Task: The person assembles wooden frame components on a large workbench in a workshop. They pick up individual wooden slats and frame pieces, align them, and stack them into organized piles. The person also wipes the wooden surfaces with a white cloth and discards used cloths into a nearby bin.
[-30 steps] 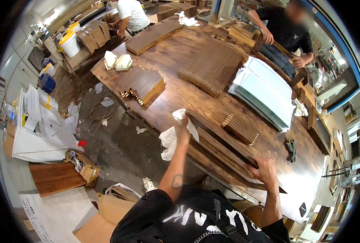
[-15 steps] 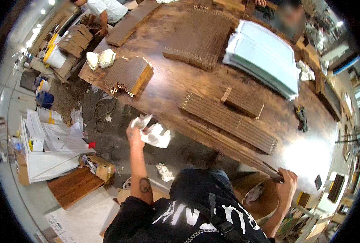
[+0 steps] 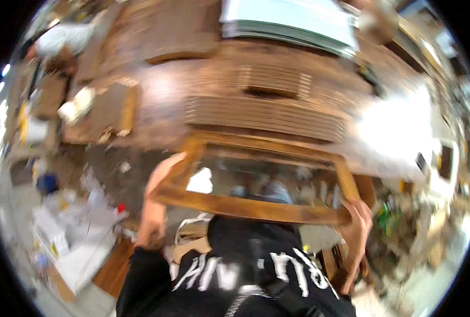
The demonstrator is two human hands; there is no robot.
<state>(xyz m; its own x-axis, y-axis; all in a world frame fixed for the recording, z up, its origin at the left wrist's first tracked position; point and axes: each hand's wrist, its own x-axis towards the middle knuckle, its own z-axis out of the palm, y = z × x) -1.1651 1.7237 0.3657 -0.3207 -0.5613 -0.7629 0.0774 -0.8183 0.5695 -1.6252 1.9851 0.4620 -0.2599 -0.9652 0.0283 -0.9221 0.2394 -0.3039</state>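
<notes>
Head view: holding a rectangular brown wooden frame [image 3: 261,209] with left hand [image 3: 159,180] and right hand [image 3: 358,213] stretched forward, with fingers clamped on its left side and near right corner.

Motion blur, glare on table [image 3: 396,121]

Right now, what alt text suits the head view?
A person's left hand and right hand grip opposite ends of a rectangular wooden frame beside a wood-grained table bearing rows of brown wooden strips and a stack of pale sheets. The picture is blurred.
</notes>
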